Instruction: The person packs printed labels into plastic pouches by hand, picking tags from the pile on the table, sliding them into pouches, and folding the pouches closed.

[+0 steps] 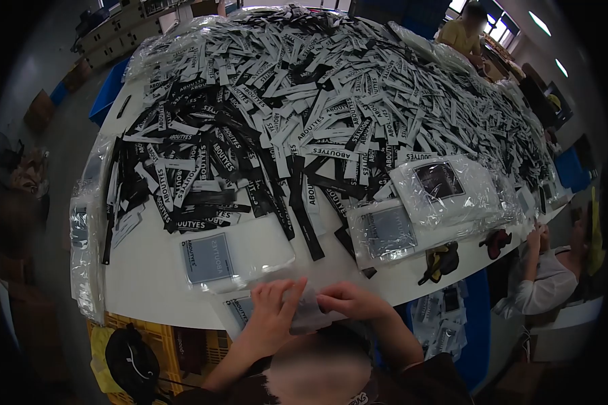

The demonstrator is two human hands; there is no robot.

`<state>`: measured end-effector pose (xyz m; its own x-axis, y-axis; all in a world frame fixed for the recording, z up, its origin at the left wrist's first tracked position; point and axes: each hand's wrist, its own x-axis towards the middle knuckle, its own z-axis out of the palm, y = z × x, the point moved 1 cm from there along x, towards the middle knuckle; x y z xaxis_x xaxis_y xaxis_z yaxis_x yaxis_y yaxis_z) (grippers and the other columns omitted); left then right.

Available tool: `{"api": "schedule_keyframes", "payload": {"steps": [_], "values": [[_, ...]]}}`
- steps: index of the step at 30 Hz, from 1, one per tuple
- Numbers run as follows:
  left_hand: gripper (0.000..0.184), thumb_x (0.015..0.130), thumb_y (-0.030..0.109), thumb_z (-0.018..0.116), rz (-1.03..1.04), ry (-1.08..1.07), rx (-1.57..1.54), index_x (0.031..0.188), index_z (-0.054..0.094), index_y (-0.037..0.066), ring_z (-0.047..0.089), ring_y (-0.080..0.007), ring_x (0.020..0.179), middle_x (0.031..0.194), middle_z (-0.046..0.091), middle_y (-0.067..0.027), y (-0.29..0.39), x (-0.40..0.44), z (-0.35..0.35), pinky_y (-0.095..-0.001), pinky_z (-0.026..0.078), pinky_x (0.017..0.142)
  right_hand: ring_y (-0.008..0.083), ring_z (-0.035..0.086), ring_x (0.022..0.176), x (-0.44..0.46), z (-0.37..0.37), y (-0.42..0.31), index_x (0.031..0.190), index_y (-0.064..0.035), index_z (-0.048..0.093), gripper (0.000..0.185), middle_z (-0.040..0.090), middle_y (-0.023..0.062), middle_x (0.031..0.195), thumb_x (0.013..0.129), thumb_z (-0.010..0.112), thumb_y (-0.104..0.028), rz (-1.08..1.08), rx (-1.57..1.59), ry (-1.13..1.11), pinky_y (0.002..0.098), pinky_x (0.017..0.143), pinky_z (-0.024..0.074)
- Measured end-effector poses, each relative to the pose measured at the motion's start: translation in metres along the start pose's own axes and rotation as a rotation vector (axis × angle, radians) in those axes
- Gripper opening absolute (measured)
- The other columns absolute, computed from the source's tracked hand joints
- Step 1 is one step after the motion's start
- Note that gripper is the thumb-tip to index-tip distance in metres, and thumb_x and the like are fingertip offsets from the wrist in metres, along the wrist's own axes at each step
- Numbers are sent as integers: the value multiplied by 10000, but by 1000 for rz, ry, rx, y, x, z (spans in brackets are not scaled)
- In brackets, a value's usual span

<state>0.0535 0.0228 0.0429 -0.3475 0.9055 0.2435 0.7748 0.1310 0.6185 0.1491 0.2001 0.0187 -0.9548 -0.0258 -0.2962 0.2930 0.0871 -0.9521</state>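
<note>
Film bag [307,316] in the head view lies between both hands at the near edge of the table [138,287], just below a printed pack [250,255]. The right hand [350,300] narrows its fingers on the bag's edge; whether the left hand [271,316] grips or only steadies, I cannot tell. Gentle, even tension should keep the thin film uncreased.

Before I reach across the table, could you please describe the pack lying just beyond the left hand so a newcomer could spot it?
At the near edge of the white table, find the left hand. Just beyond it lies a flat pale pack with a grey panel marked ABOUTYES at its left end. A gap separates it from the overlapping packs to its right.
</note>
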Motion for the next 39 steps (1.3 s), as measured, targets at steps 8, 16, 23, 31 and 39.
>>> {"api": "schedule_keyframes", "payload": {"steps": [8,16,23,31,39], "values": [[493,686,235,760,-329,68,-341,1085,554,31,530,-233,811,912,543,-120,-10,-5,-19,-334,415,748,17,471,666,12,15,1,951,-2,650,214,588,-19,731,815,656,-167,169,-100,-49,214,560,389],[112,770,70,684,-240,168,-655,848,638,4,575,-160,587,726,619,-71,-4,8,-28,-241,438,544,143,566,598,-3,30,-20,909,-15,674,126,617,64,728,794,662,-66,-282,52,237,271,540,438],[152,753,57,689,-272,142,-555,895,650,17,620,-234,737,836,638,-111,1,4,-16,-273,477,675,135,619,612,-21,19,-30,809,5,685,82,626,82,691,756,698,-57,-437,-184,411,229,537,455],[404,699,92,723,-295,383,-91,1077,591,39,554,-316,1021,1086,594,-133,-46,-3,-17,-365,436,878,230,649,722,-129,-56,-71,929,-43,681,221,677,89,843,722,723,-110,51,-643,249,304,648,504],[521,656,101,744,-338,431,51,1138,561,26,507,-317,1127,1206,556,-127,-77,-12,17,-413,390,952,268,517,863,17,-45,-20,819,-28,631,174,563,97,880,703,652,-156,-135,-1219,582,359,763,411]]}}
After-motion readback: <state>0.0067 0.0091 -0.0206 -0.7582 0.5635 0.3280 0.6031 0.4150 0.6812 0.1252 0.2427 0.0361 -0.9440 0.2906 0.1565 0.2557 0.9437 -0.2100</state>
